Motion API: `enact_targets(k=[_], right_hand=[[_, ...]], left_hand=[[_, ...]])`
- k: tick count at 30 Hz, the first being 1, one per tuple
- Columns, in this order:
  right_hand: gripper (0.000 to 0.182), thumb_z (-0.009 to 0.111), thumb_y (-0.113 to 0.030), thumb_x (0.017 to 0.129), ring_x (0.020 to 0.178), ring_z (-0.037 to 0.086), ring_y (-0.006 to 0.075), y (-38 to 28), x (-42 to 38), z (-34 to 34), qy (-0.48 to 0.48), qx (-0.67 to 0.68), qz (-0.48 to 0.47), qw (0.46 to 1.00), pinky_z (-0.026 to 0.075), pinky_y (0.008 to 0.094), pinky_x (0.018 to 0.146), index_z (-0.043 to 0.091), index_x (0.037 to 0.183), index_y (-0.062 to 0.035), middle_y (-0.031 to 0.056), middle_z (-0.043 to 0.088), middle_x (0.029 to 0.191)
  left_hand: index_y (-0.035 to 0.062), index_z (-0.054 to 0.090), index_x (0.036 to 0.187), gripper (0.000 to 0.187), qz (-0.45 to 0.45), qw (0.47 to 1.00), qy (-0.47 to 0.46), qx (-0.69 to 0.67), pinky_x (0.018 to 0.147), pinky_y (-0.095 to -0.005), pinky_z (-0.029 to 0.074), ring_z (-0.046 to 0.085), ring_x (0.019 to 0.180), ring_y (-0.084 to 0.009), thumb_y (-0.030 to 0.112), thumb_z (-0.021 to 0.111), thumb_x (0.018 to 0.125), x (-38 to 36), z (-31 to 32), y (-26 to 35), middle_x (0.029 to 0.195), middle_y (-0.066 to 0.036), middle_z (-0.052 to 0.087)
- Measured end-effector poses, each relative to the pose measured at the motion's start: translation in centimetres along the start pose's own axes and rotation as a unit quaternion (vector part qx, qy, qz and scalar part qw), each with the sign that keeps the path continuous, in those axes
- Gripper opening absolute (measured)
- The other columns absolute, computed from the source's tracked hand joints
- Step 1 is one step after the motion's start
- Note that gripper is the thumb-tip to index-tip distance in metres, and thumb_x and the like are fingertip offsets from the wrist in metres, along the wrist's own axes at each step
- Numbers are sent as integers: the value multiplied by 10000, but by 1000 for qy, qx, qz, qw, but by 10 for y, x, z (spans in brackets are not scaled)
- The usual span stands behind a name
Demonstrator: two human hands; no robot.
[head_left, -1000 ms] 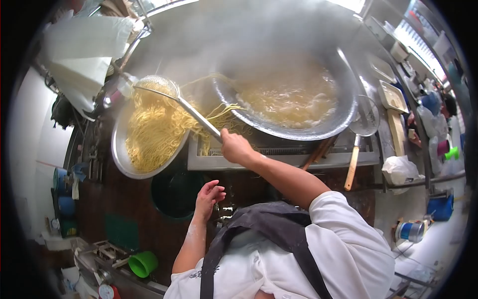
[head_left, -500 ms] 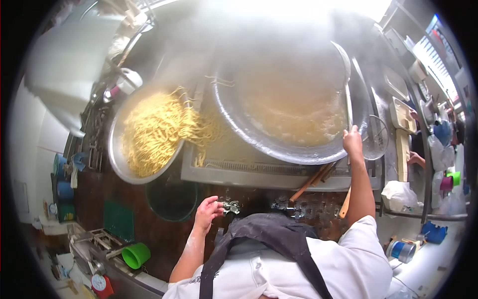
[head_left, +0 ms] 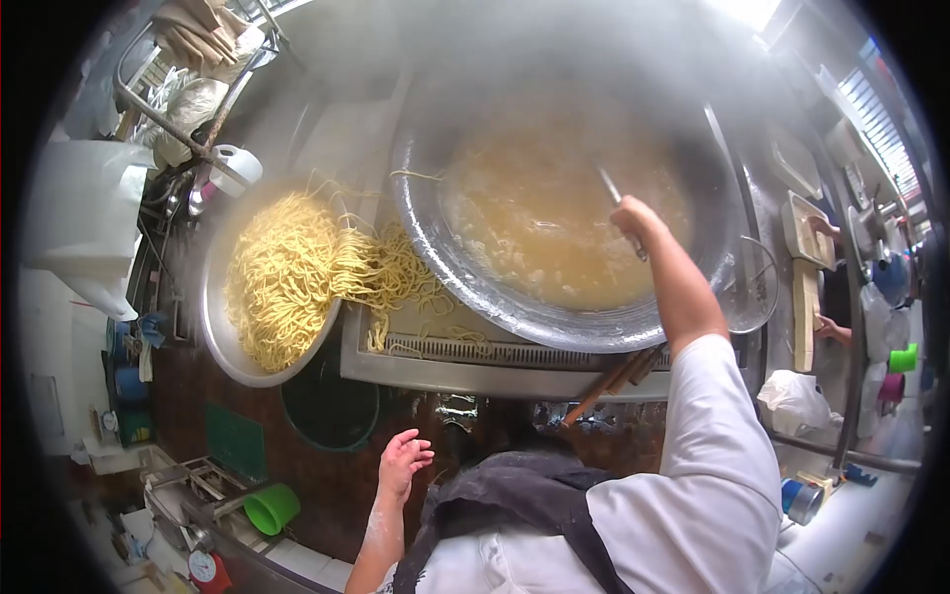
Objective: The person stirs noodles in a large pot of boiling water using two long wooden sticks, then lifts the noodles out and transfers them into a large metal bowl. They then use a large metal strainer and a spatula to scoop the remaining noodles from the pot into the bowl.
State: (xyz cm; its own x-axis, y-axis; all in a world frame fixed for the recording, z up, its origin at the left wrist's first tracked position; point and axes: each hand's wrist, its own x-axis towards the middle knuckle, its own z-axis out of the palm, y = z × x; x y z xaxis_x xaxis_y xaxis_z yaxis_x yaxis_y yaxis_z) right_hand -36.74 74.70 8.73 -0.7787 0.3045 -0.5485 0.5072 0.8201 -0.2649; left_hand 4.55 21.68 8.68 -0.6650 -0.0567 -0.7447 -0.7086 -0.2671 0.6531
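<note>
My right hand [head_left: 638,220] is closed round the handle of a metal utensil [head_left: 609,185], over a wide steaming wok [head_left: 465,298] of cloudy, yellowish liquid [head_left: 534,228]. Steam hides the utensil's far end. My left hand [head_left: 404,463] hangs in front of the stove edge with its fingers loosely apart and nothing in them. To the left stands a metal bowl [head_left: 211,327] heaped with yellow noodles [head_left: 282,282]. Some noodles trail over its rim onto the stove top, and a strand hangs on the wok's left rim.
A wire strainer [head_left: 757,297] lies right of the wok. Wooden handles [head_left: 614,384] stick out below its rim. At the right, another person's hands [head_left: 831,330] are beside trays. A green bucket [head_left: 270,508] and a dark round tub [head_left: 332,401] are lower left.
My right hand has moved from the wok's right rim up and left over the liquid, with the utensil. My left hand has dropped slightly. The view has shifted a little.
</note>
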Motion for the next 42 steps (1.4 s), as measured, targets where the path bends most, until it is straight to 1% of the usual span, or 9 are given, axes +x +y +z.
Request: enact_targets(k=[14,18,20,25,30,32,34,37,42], right_hand=[[253,585,-123,893,464,493,124,-81,-239,135,-170,401,-134,890,435,315,387,466,1091,-19,31,503,638],[279,556,-134,920,610,606,244,-109,-296,147,-72,285,-244,924,484,386,501,454,1123,28,137,580,718],[327,610,-114,874,777,667,445,-126,-311,144,-83,264,-320,906,525,483,663,444,1049,106,296,641,814],[213,587,-71,844,776,663,450,-162,-304,138,-28,121,-476,871,511,518,659,467,964,57,278,653,774],[294,622,-123,869,757,664,441,-111,-246,135,121,148,-393,899,530,507,635,523,1134,-41,234,673,832],[294,387,-303,1055,665,658,364,-59,-211,115,198,128,-303,923,541,474,592,558,1113,-71,166,670,791],[292,398,-276,1051,658,675,337,-7,-187,62,208,187,-185,942,538,459,558,559,1162,-60,155,685,763],[342,610,-221,940,770,674,454,63,-151,-4,311,50,-104,943,536,520,674,513,1170,13,287,663,796],[278,404,-113,974,1042,661,428,156,-59,-61,306,-78,65,947,532,510,894,550,1164,28,283,680,1066]], left_hand=[[29,510,1295,328,59,991,-109,58,814,-358,556,669,890,-208,157,561,997,34,31,47,1060,-130,659],[28,437,1381,453,88,986,-129,62,795,-304,546,653,933,-184,180,601,987,50,56,64,1120,-125,647],[32,406,1407,491,116,981,-138,74,823,-314,531,632,989,-180,204,601,990,47,89,90,1153,-107,633],[58,448,1385,479,142,972,-165,86,836,-325,517,636,974,-172,271,613,988,79,132,114,1123,-79,641],[30,460,1367,454,112,973,-181,94,849,-326,526,659,934,-183,225,610,984,65,146,108,1110,-103,659],[20,454,1368,442,93,975,-184,83,847,-326,534,660,942,-185,193,598,988,61,135,97,1125,-117,657],[17,449,1371,439,78,979,-176,60,834,-321,548,662,946,-186,171,594,987,56,120,81,1129,-131,655],[16,457,1364,429,53,984,-164,48,828,-313,550,666,928,-183,159,597,984,50,106,65,1118,-131,659],[13,475,1347,409,43,984,-157,66,811,-296,547,670,908,-165,153,599,983,44,98,55,1100,-119,670]])
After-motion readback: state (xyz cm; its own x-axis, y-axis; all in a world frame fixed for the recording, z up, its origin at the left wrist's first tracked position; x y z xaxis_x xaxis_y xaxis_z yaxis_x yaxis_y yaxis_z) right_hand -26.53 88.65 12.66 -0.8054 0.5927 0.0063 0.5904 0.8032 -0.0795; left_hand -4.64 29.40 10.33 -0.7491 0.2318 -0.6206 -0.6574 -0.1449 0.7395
